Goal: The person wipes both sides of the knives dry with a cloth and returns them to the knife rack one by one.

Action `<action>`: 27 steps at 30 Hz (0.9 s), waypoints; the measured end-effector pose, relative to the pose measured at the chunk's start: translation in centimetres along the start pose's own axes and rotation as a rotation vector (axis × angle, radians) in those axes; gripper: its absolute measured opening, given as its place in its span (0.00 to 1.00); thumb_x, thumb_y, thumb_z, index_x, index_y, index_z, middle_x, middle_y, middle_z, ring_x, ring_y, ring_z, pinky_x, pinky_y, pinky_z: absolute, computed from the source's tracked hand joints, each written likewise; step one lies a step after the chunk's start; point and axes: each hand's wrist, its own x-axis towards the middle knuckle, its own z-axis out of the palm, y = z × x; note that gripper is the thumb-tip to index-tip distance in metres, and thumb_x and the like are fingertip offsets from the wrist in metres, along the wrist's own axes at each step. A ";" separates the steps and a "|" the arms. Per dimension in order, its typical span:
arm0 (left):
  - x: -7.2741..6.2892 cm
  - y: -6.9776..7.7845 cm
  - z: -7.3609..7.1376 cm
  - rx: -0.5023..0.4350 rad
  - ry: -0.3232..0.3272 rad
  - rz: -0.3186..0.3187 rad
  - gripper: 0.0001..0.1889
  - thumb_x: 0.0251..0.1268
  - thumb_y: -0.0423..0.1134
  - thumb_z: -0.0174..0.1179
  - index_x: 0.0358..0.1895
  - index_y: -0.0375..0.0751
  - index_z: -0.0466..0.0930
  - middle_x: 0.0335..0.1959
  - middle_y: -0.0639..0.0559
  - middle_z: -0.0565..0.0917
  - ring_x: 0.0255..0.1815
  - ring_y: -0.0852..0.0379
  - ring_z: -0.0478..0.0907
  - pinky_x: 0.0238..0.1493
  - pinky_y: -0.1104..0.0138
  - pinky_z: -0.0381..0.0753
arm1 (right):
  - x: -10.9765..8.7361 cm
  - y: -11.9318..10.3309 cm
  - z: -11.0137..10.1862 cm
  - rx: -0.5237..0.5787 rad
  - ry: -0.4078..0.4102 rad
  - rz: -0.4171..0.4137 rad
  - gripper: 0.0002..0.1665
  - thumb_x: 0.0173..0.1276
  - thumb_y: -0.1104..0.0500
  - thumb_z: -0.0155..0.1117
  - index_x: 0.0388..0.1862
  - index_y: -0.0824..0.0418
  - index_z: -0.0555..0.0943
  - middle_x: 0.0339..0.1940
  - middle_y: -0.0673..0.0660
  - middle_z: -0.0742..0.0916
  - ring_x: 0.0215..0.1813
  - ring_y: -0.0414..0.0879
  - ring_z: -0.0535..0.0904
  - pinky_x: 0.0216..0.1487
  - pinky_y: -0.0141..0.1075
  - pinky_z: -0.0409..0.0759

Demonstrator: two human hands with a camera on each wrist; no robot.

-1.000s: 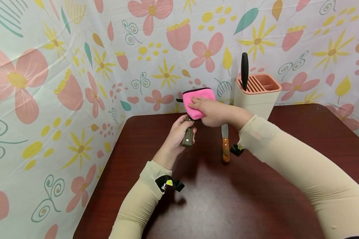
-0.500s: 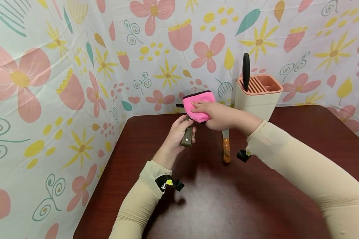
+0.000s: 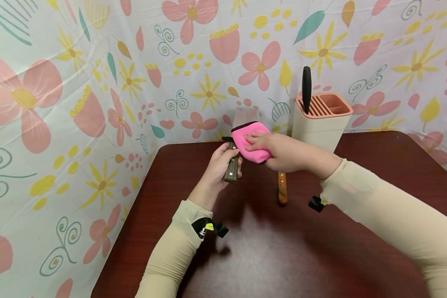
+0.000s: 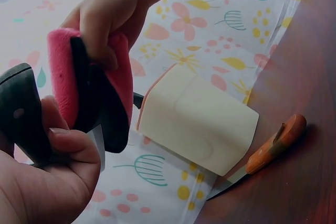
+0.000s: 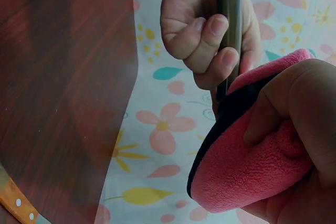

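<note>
My left hand grips the dark wooden handle of a cleaver, held up over the back of the table. The cleaver's broad blade points away from me, and its upper end shows beyond a folded pink cloth with black edging. My right hand holds that cloth over the blade, fingers spread across its upper face. In the right wrist view the cloth is folded, with the thumb and fingers around it. The lower part of the blade is hidden by the cloth.
A knife with an orange-brown wooden handle lies on the dark red table, partly hidden behind my right hand. At the back right stands a cream knife block with a black-handled knife in its slots. Floral-patterned fabric hangs behind.
My right hand and the cloth have slid down the blade toward the handle and slightly right, uncovering the blade's far end. My left hand stays nearly still on the handle.
</note>
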 end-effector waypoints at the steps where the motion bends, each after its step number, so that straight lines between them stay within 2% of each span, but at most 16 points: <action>1: 0.0 0.0 0.0 -0.002 0.000 0.003 0.02 0.79 0.35 0.48 0.48 0.43 0.68 0.22 0.53 0.75 0.15 0.62 0.72 0.16 0.72 0.77 | -0.1 -0.1 0.0 -0.004 -0.002 -0.007 0.33 0.61 0.71 0.59 0.68 0.64 0.79 0.75 0.66 0.75 0.80 0.62 0.66 0.77 0.58 0.67; 7: 0.0 0.1 -0.2 -0.017 0.004 0.010 0.04 0.79 0.34 0.48 0.49 0.45 0.68 0.24 0.52 0.74 0.15 0.63 0.72 0.16 0.72 0.76 | -0.9 -0.8 0.0 -0.035 -0.008 -0.024 0.30 0.62 0.71 0.59 0.63 0.58 0.84 0.75 0.63 0.76 0.79 0.61 0.68 0.76 0.58 0.69; 11: 0.0 0.2 -0.4 -0.026 0.016 0.022 0.03 0.78 0.33 0.46 0.46 0.45 0.69 0.22 0.52 0.74 0.13 0.63 0.72 0.16 0.73 0.77 | -1.6 -1.1 -0.1 -0.038 -0.001 -0.037 0.27 0.63 0.69 0.61 0.62 0.54 0.85 0.75 0.59 0.77 0.79 0.58 0.69 0.73 0.55 0.73; 15: 0.1 0.2 -0.6 -0.024 0.027 0.044 0.04 0.78 0.33 0.46 0.45 0.47 0.69 0.20 0.53 0.75 0.13 0.63 0.72 0.15 0.73 0.76 | -2.0 -1.5 -0.4 -0.024 0.041 -0.076 0.30 0.61 0.71 0.61 0.62 0.54 0.85 0.71 0.58 0.81 0.75 0.57 0.75 0.71 0.55 0.75; 18: 0.1 0.3 -0.6 -0.014 0.022 0.059 0.05 0.77 0.33 0.46 0.46 0.47 0.69 0.20 0.53 0.75 0.14 0.63 0.73 0.15 0.73 0.77 | -2.2 -1.5 -1.0 0.001 0.096 -0.115 0.29 0.58 0.73 0.59 0.58 0.55 0.87 0.65 0.58 0.86 0.69 0.55 0.81 0.65 0.51 0.80; 20: 0.1 0.3 -0.6 -0.007 0.019 0.066 0.06 0.76 0.32 0.45 0.47 0.47 0.69 0.21 0.54 0.75 0.14 0.63 0.72 0.15 0.72 0.77 | -2.3 -1.4 -1.6 0.021 0.129 -0.128 0.29 0.57 0.74 0.59 0.56 0.55 0.87 0.61 0.56 0.88 0.65 0.53 0.84 0.61 0.43 0.82; 23: 0.1 0.3 -0.6 0.002 0.025 0.070 0.08 0.75 0.31 0.45 0.48 0.47 0.70 0.20 0.54 0.75 0.14 0.63 0.72 0.15 0.72 0.76 | -2.3 -1.2 -3.0 0.028 0.170 -0.137 0.31 0.56 0.74 0.60 0.56 0.54 0.88 0.57 0.54 0.90 0.58 0.47 0.87 0.51 0.31 0.77; 25: 0.2 0.2 -0.7 0.005 0.034 0.067 0.08 0.75 0.31 0.45 0.48 0.47 0.70 0.20 0.54 0.75 0.13 0.63 0.71 0.15 0.72 0.76 | -2.1 -1.2 -4.3 0.037 0.184 -0.127 0.32 0.55 0.75 0.61 0.57 0.54 0.88 0.53 0.53 0.91 0.46 0.40 0.86 0.42 0.27 0.73; 27: 0.3 0.2 -0.8 0.012 0.043 0.060 0.08 0.75 0.31 0.45 0.48 0.47 0.71 0.20 0.54 0.75 0.14 0.63 0.71 0.16 0.72 0.76 | -1.8 -1.3 -5.6 0.042 0.182 -0.107 0.33 0.54 0.75 0.62 0.57 0.53 0.88 0.45 0.50 0.92 0.33 0.35 0.78 0.35 0.28 0.69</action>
